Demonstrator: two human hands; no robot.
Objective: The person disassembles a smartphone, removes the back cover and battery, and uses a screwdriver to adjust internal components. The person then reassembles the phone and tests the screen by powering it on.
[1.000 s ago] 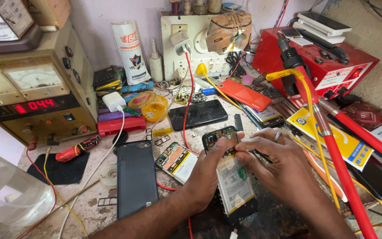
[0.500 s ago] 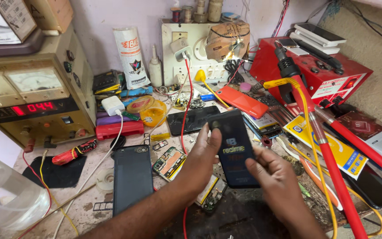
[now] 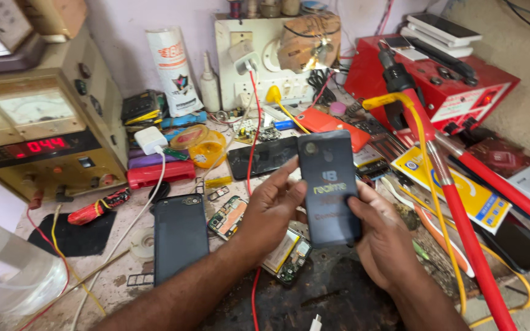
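- Both hands hold 1 dark phone back cover [image 3: 328,187] upright above the counter [image 3: 124,279], its lettered face toward the person.
- The left hand [image 3: 271,211] grips the cover's left edge, fingers curled, thumb tip on that edge.
- The right hand [image 3: 384,239] closes around the cover's lower right corner, thumb lying across its face.
- Just under the left hand lies an opened phone [image 3: 286,254] with its battery and circuit board showing.
- Left of the left hand, a black phone [image 3: 180,236] lies flat; a small circuit board [image 3: 228,216] sits between them.
- Beyond the hands, another dark phone [image 3: 264,157] lies flat, with an orange cover [image 3: 326,124] behind it.
- Right of the right hand, a red-handled tool [image 3: 461,227] slants across the counter.
- Far left stands a power supply [image 3: 38,141] with a red digit display.
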